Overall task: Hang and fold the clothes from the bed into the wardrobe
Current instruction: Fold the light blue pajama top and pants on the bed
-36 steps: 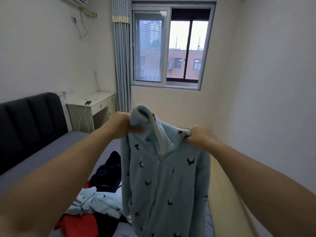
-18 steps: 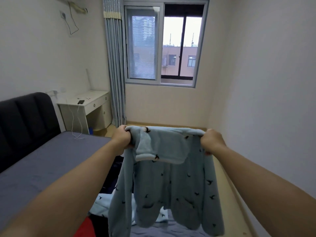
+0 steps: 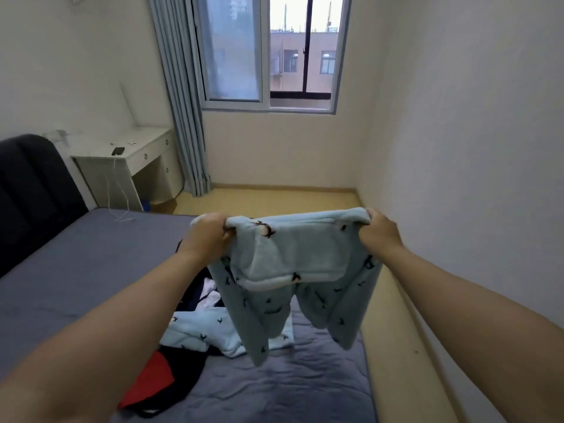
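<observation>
I hold a light blue fleece top [image 3: 293, 257] with small dark prints stretched out in the air above the bed [image 3: 76, 279]. My left hand [image 3: 210, 236] grips its left shoulder and my right hand [image 3: 380, 232] grips its right shoulder. The hood flops toward me and the sleeves dangle below. Under it on the grey mattress lies a heap of clothes: a matching light blue piece [image 3: 207, 331], a dark garment [image 3: 198, 288] and a red and black one [image 3: 152, 383]. No wardrobe is in sight.
A dark padded headboard [image 3: 33, 190] stands at the left. A white desk [image 3: 131, 160] with a phone and a trailing cable sits by the blue curtain [image 3: 183, 117] and window [image 3: 271, 53]. A strip of wooden floor [image 3: 393, 331] runs between bed and right wall.
My hands moved apart and lowered, so the top went from hanging bunched and upright to spread wide by its shoulders. The view tilted down, showing more of the bed.
</observation>
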Demonstrator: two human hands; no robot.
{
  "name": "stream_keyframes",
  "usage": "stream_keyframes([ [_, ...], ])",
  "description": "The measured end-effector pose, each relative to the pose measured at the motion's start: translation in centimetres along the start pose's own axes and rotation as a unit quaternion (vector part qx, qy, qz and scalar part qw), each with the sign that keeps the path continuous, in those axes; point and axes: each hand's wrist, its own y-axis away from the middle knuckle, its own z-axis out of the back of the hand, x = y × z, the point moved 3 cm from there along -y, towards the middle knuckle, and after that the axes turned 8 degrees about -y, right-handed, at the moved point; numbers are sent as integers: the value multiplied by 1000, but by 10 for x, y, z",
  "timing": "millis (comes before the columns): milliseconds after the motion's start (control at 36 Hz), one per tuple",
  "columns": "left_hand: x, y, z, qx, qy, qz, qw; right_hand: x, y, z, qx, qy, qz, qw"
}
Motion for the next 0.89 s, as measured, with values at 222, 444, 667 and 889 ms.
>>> stream_keyframes([
  [222,36,61,-57,155,-182,21,971,-53,33,-40,233,292,-43,926],
  [444,58,72,-69,272,-249,35,929,-56,68,-56,476,268,-250,799],
  [667,76,63,-94,367,-219,118,896,-48,58,-73,476,384,-209,763],
  [889,106,64,-162,432,-237,76,867,-81,47,-115,443,422,-193,767],
])
